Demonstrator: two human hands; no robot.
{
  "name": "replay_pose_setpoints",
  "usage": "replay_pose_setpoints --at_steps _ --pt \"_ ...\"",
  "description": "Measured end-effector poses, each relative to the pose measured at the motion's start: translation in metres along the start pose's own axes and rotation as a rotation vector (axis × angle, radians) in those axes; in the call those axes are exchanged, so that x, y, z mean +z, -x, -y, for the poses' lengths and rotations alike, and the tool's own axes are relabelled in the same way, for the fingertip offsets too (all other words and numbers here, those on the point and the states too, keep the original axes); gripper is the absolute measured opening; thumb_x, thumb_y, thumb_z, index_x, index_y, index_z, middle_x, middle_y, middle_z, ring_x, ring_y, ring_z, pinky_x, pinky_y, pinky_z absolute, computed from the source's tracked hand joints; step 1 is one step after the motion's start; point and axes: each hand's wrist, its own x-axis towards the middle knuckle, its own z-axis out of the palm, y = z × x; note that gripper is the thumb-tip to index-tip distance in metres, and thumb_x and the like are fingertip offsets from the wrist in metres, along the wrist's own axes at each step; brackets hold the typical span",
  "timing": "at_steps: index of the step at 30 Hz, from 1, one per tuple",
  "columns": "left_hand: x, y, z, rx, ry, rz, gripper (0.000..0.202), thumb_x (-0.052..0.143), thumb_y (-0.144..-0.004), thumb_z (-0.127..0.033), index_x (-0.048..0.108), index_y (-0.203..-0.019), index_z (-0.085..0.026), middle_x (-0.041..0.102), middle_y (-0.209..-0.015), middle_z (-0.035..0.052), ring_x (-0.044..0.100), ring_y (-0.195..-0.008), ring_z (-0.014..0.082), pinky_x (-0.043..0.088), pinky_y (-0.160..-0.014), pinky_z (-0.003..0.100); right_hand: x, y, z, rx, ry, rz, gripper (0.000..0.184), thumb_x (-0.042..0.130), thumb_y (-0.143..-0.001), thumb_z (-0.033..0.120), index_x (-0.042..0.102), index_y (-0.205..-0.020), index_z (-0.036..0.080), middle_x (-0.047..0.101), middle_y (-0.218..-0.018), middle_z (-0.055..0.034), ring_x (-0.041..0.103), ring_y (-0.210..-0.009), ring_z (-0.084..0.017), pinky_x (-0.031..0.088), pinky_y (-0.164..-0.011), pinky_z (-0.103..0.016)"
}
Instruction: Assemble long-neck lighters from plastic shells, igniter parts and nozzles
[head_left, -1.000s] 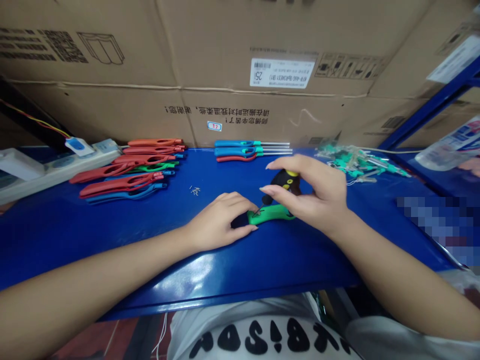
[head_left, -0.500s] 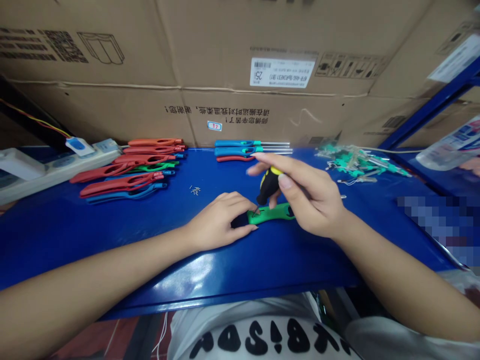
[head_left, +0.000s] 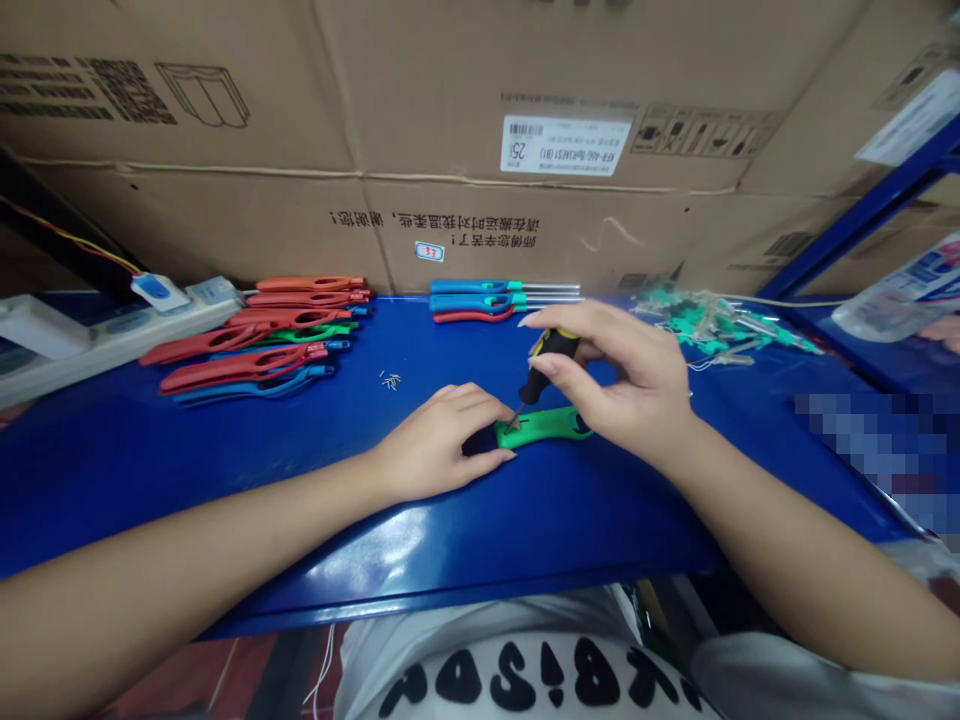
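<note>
While my left hand (head_left: 435, 440) lies low on the blue table (head_left: 225, 470), its fingers are curled close over the near end of a green handle (head_left: 547, 427), thumb on one side and fingertips on the other, pinning it flat. The handle stretches out from under those fingers toward my right hand (head_left: 626, 390), which sits just above its far end. My right thumb and first fingers are pinched narrow round the black and yellow grip of a small screwdriver (head_left: 544, 362). It leans over, its tip down on the green handle right beside my left fingertips.

Just beyond my left fingers a few small screws (head_left: 389, 380) lie loose on the table. Farther out to the left of that hand is a pile of red, green and blue handles (head_left: 255, 340), with a white power strip (head_left: 112, 325) past it. Beyond my right fingers, three long lighters (head_left: 495, 300) lie side by side against the cardboard boxes (head_left: 450, 150). A heap of small green parts (head_left: 712, 320) sits off to the right of my right hand.
</note>
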Motion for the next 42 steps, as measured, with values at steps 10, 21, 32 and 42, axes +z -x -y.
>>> replay_pose_setpoints --at_steps 10,21,32,42 --pt "0.0006 0.0001 0.0004 0.008 -0.014 -0.017 0.023 0.068 -0.094 -0.034 0.062 -0.112 -0.021 0.07 -0.109 0.0041 0.064 -0.105 0.0224 0.045 -0.094 0.037 -0.0027 -0.0019 0.0053 0.0 -0.112 0.099 0.024 0.056 -0.1 0.029 0.071 -0.12 0.026 0.075 -0.101 -0.0037 0.067 -0.071 -0.015 0.058 -0.068 -0.031" --pt "0.0004 -0.0006 0.0 0.007 -0.004 -0.009 0.024 0.068 -0.094 -0.034 0.062 -0.112 -0.021 0.07 -0.109 0.0038 0.063 -0.106 0.0218 0.045 -0.094 0.038 -0.0017 -0.0014 0.0057 0.016 -0.069 0.066 0.027 0.054 -0.101 0.028 0.07 -0.123 0.026 0.075 -0.105 -0.0047 0.07 -0.078 -0.016 0.06 -0.072 -0.032" --pt "0.0022 0.0008 0.0019 0.027 -0.013 -0.034 0.022 0.068 -0.094 -0.034 0.062 -0.111 -0.021 0.07 -0.109 0.0046 0.064 -0.105 0.0227 0.046 -0.092 0.038 -0.0023 -0.0009 0.0055 0.007 -0.17 0.16 0.027 0.055 -0.1 0.027 0.068 -0.124 0.023 0.072 -0.104 -0.005 0.066 -0.076 -0.014 0.058 -0.07 -0.03" --pt "0.0015 0.0003 0.0006 0.005 -0.02 -0.015 0.022 0.066 -0.095 -0.035 0.063 -0.112 -0.021 0.07 -0.112 0.0062 0.063 -0.108 0.0241 0.046 -0.094 0.04 -0.0028 0.001 0.0065 0.011 -0.177 0.227 0.031 0.057 -0.1 0.029 0.063 -0.13 0.026 0.071 -0.111 -0.0056 0.067 -0.079 -0.015 0.056 -0.067 -0.028"
